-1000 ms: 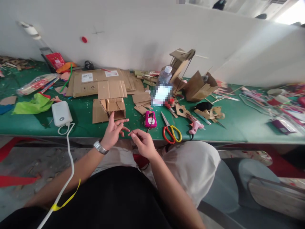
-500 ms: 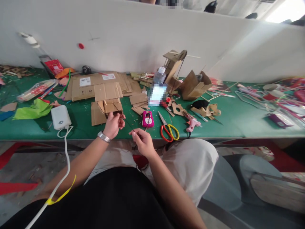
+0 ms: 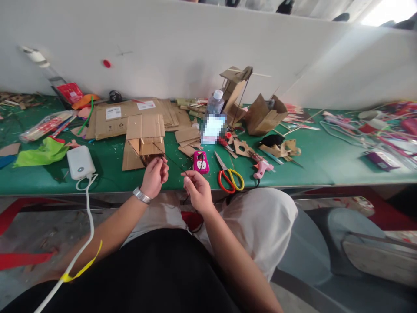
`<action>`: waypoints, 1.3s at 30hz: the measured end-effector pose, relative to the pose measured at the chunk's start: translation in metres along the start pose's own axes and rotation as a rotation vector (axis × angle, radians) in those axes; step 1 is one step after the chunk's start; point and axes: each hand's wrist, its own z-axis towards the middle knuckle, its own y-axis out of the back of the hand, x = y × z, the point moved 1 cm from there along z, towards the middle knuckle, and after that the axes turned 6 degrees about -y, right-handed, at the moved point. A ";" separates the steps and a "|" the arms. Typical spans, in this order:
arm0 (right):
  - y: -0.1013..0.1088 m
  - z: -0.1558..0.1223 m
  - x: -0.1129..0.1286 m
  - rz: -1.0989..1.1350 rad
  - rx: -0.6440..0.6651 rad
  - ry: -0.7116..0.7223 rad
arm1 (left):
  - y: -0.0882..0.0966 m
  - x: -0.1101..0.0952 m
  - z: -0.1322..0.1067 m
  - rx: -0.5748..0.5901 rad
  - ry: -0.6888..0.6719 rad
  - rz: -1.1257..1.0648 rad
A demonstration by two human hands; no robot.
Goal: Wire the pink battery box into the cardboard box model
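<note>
A small cardboard structure (image 3: 145,127) stands on the green table, with an open compartment facing me. A thin black string (image 3: 174,162) runs from that compartment down to my right hand (image 3: 198,190), whose thumb and forefinger pinch it. My left hand (image 3: 154,177), with a watch on its wrist, is closed just in front of the compartment. Its fingers are curled together, and what lies between them is hidden. A pink box with a cartoon face (image 3: 201,163) sits just beyond my right hand, dark cord lying over it.
Scissors (image 3: 230,176) and a pink glue gun (image 3: 262,168) lie to the right. A white power bank (image 3: 80,162) with a cable is at left. Behind are flat cardboard (image 3: 100,126), a bottle (image 3: 215,104), a blurred phone (image 3: 213,129) and a cardboard box (image 3: 265,116).
My left hand has drawn back slightly from the cardboard compartment, and its fingers have closed more. The right hand keeps its pinch on the string, and more of the string shows.
</note>
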 end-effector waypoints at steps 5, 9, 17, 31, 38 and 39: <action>0.002 0.002 -0.001 0.010 -0.044 0.008 | 0.015 0.000 -0.023 0.024 0.000 0.072; 0.000 0.001 -0.001 -0.021 -0.064 0.045 | 0.026 -0.006 -0.039 0.065 -0.025 0.168; -0.006 -0.003 0.009 -0.194 0.031 0.205 | 0.020 -0.011 -0.073 0.214 0.257 0.060; -0.014 -0.004 -0.005 -0.300 0.204 0.132 | 0.022 -0.009 -0.060 0.141 0.229 0.091; -0.016 -0.007 -0.001 -0.330 0.227 0.105 | 0.026 -0.012 -0.055 0.104 0.191 0.075; -0.016 -0.007 0.000 -0.333 0.225 0.102 | 0.026 -0.013 -0.054 0.099 0.183 0.060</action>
